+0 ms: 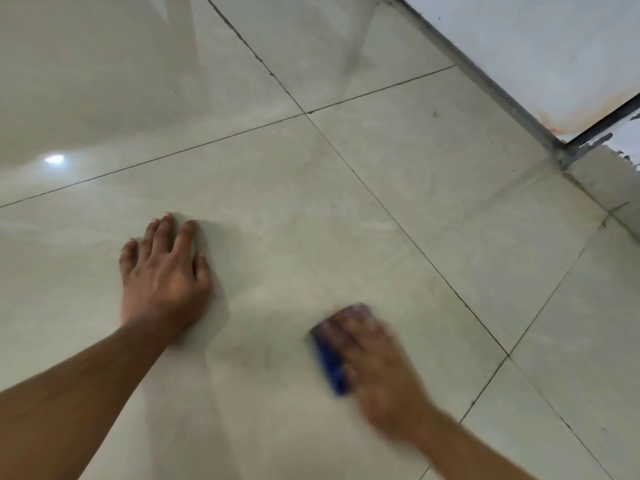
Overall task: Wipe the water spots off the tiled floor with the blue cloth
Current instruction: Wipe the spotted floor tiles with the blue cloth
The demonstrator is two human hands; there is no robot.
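Pressing blue cloth (329, 358) flat on tiled floor (346, 209), R hand (375, 358) blurred, fingers prob. spread over it. L hand (162, 271) splayed, bracing, empty. Cloth soft, light; palm pressure on top suffices.

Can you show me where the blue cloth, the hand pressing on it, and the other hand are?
blue cloth (330, 362): head view, exposed left edge.
right hand (375, 358): head view, back of hand, blurred.
left hand (162, 275): head view, back of hand, flat on floor.
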